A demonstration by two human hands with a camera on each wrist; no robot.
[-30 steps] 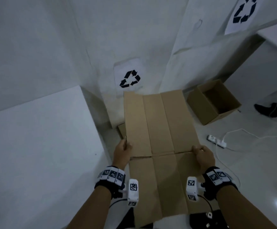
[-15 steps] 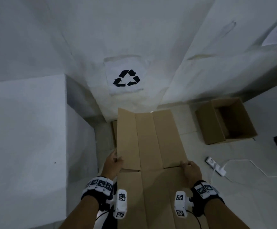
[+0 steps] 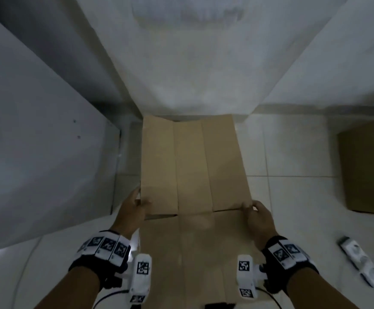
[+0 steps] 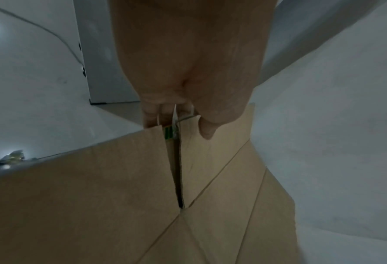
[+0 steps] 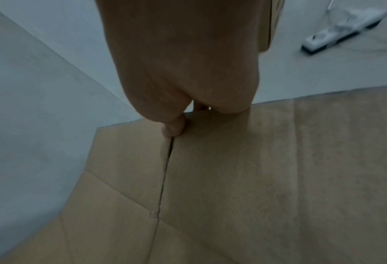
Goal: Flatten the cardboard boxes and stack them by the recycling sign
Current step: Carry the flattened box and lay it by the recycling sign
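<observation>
A flattened brown cardboard box (image 3: 190,166) lies stretched out in front of me, its far edge near the foot of the white wall. My left hand (image 3: 137,202) pinches its left edge, thumb on top and fingers underneath. My right hand (image 3: 256,211) grips the right edge the same way at the flap slit. The left wrist view shows my left hand (image 4: 183,123) with the thumb on the cardboard (image 4: 120,205) beside a slit. In the right wrist view my right hand (image 5: 176,125) has its thumb pressed on the cardboard (image 5: 255,178). The recycling sign is out of view.
A white cabinet (image 3: 36,152) stands close on the left. An upright brown box (image 3: 368,172) sits on the tiled floor at the right edge. A white power strip (image 3: 357,257) lies on the floor at the lower right, also in the right wrist view as a power strip (image 5: 337,34).
My view has tilted down and closer to the wall, so the recycling sign has left the frame. Both hands keep their hold on the flattened box, now lower near the floor.
</observation>
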